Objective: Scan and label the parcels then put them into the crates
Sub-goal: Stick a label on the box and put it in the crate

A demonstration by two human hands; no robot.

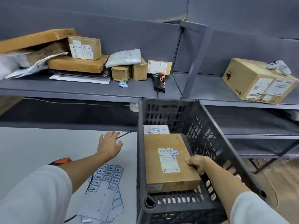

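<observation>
A flat brown parcel [168,160] with a white shipping label and a small blue sticker lies inside the dark plastic crate [203,126]. My right hand [196,163] grips its right edge, fingers curled over the top. Behind it in the crate sits a white parcel [155,129] with a blue sticker. My left hand [110,143] hovers open over the pale table [40,146], fingers spread, holding nothing. A sheet of blue-edged stickers [106,180] lies on the table below my left arm. On the shelf lies a black and orange scanner [158,80].
Several cardboard parcels [84,47] and a grey mailer bag [124,58] crowd the grey shelf [80,91]. A loose sticker [123,84] lies near them. A big box [257,81] with a white controller [279,67] on it stands right. An orange-black tool [60,160] peeks behind my left arm.
</observation>
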